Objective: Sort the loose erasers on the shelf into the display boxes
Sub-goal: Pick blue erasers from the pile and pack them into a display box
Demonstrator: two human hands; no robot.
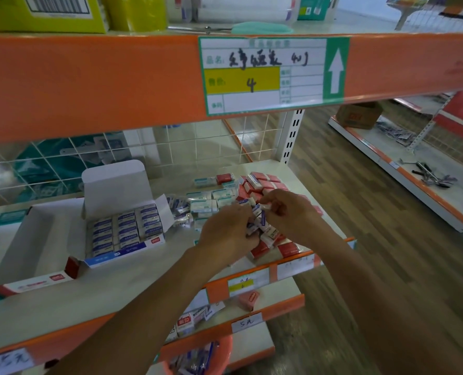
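Observation:
A pile of loose erasers [254, 185] in red, teal and blue-white sleeves lies at the right end of the white shelf [143, 274]. My left hand [225, 231] grips a bunch of blue-white erasers [257, 220] over the pile. My right hand [289, 212] pinches one blue-white eraser [265, 207] beside that bunch. To the left stands an open blue display box [127, 231], nearly full of blue-white erasers. Further left sits an open red display box [35, 239] that looks empty inside.
An orange shelf edge with a green price label [268, 74] hangs overhead. A wire grid backs the shelf. Lower shelves hold more erasers [197, 318] and a red basket [206, 358]. Wooden floor and another shelf unit [414, 169] lie to the right.

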